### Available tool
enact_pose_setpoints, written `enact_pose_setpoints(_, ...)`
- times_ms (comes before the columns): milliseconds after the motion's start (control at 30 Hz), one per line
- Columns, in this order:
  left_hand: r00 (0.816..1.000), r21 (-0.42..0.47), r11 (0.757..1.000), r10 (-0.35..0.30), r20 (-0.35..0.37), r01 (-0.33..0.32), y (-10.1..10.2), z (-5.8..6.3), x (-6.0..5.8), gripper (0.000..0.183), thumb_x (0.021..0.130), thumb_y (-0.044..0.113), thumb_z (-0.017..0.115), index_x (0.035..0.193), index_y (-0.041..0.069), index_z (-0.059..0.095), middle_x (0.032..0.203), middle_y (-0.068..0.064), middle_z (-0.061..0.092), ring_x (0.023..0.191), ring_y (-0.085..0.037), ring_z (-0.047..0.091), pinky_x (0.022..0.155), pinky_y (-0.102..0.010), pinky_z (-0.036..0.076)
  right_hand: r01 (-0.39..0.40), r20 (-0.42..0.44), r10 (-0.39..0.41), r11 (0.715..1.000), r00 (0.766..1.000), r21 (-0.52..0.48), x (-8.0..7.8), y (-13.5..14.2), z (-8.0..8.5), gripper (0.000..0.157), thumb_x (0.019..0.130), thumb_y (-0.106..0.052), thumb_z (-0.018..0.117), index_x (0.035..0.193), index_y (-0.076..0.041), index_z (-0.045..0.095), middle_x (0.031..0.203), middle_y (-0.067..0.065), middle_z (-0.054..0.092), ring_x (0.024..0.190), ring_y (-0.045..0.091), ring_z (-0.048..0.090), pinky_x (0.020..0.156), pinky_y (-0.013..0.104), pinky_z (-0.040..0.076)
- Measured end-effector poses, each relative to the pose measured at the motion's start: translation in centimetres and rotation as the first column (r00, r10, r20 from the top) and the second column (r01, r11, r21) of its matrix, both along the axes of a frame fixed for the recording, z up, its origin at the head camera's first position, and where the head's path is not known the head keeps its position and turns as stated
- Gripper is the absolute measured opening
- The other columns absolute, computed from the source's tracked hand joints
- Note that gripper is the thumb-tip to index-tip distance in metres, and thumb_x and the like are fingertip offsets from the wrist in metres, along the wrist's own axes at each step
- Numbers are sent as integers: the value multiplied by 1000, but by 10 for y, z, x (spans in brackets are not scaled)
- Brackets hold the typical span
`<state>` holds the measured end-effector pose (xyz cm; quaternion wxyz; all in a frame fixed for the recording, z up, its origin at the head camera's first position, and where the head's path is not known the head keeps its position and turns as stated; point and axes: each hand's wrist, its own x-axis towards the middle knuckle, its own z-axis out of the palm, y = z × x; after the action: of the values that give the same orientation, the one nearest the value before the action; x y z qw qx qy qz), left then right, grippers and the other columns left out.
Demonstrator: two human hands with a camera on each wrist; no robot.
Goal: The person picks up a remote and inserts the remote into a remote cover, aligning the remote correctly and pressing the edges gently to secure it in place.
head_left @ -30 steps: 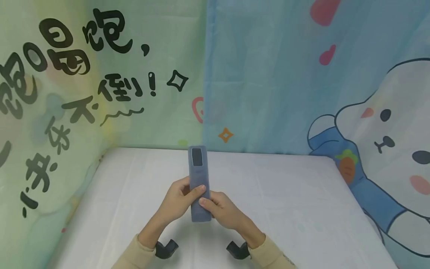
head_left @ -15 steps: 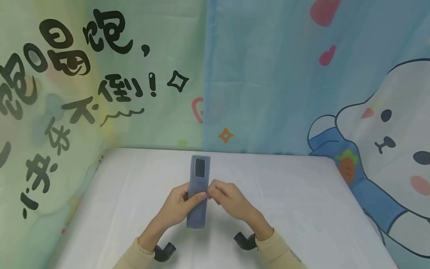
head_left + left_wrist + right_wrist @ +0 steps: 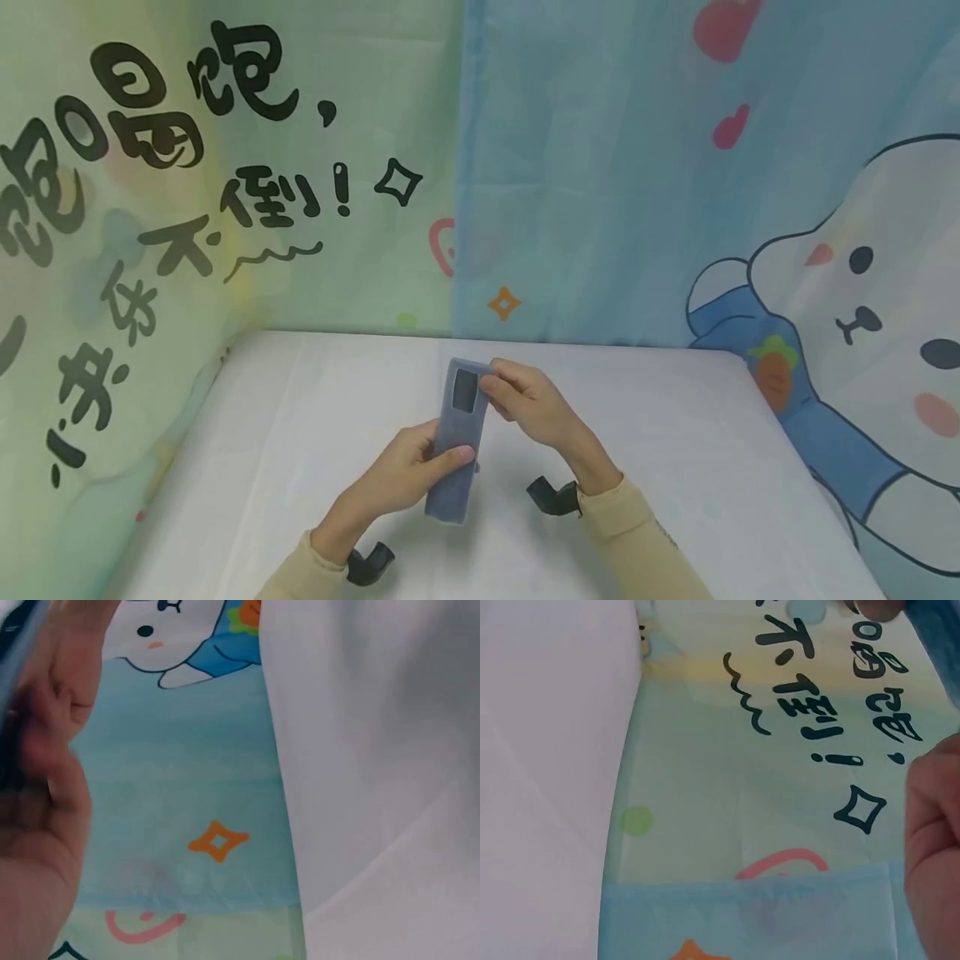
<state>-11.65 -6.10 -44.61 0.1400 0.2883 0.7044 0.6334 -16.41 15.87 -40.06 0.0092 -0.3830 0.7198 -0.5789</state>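
Note:
A long, slim blue-grey case point(image 3: 454, 432) with a dark rectangular panel near its top is held up above the table, leaning slightly right. My left hand point(image 3: 397, 475) grips its lower half, thumb laid across the front and the other fingers hidden behind. At the top right corner my right hand point(image 3: 536, 408) pinches the edge between thumb and curled fingers. The left wrist view has my left hand point(image 3: 37, 877) blurred at its left side. In the right wrist view, part of the blue case point(image 3: 939, 641) shows at the upper right, above my right hand point(image 3: 937, 855).
A white-covered table point(image 3: 300, 392) lies beneath the hands. Printed curtains point(image 3: 570, 208) stand behind it and along the left side. Black curved wrist pieces point(image 3: 553, 497) stick out from both sleeves.
My right hand let go of the lower part of the case, moved up its right side and now pinches the top corner. The case has tilted right and come slightly nearer.

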Motion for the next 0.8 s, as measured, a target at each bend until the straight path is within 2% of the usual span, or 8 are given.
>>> enact_pose_setpoints(133,992,73,990,-120,29,118,-2,1,0,37,106,22,54,132,-5,52,94,-13,70,84,-23,71,78,-39,58,-98,13,101,986,995,-137,0,2,-2,36,107,-24,51,74,-9,45,54,5,31,46,16,26,43,32,26)
enact_pose_setpoints(233,985,103,980,-171,25,168,-4,3,0,40,106,24,54,131,-7,51,88,-13,70,79,-22,71,73,-40,58,-127,30,142,948,989,-291,4,0,-4,38,107,-19,51,72,-7,44,52,5,27,44,17,22,40,31,21)
enact_pose_setpoints(367,977,144,968,-211,33,205,-3,5,0,41,105,24,55,129,-10,52,86,-17,69,76,-22,72,69,-42,59,-79,37,108,883,993,-463,11,-4,-3,33,105,-1,44,72,-2,47,53,4,27,43,17,20,38,31,18)
enact_pose_setpoints(433,975,152,966,-217,40,208,-2,5,1,42,105,24,55,129,-10,53,86,-18,69,76,-23,72,69,-43,59,-33,51,67,867,996,-498,13,-5,-2,32,102,3,41,71,-1,47,54,4,28,44,17,20,38,31,18)
enact_pose_setpoints(500,977,135,971,-205,52,196,-2,4,1,42,105,26,55,129,-9,53,86,-15,70,76,-23,72,69,-41,59,6,49,20,878,999,-478,14,-4,0,33,101,6,40,69,-2,46,54,4,30,44,18,22,39,32,19)
enact_pose_setpoints(600,983,98,981,-175,52,169,-3,1,3,40,105,26,55,129,-6,55,86,-12,71,76,-22,72,69,-39,59,58,-7,-65,930,998,-362,14,3,1,34,100,9,40,69,-2,50,54,5,35,44,17,28,39,31,24)
enact_pose_setpoints(667,989,60,988,-145,37,142,-4,-2,4,37,105,25,56,128,-4,56,87,-10,71,76,-21,72,69,-38,59,94,-57,-116,950,992,-297,13,8,2,35,100,11,39,70,-3,52,55,5,36,45,16,30,40,31,26)
enact_pose_setpoints(800,995,-33,994,-103,6,103,-5,-7,5,31,104,24,58,125,2,60,89,-4,72,77,-18,71,71,-35,58,165,-87,-189,959,978,-229,9,17,7,26,98,11,43,81,-3,57,64,2,44,52,13,36,43,27,31)
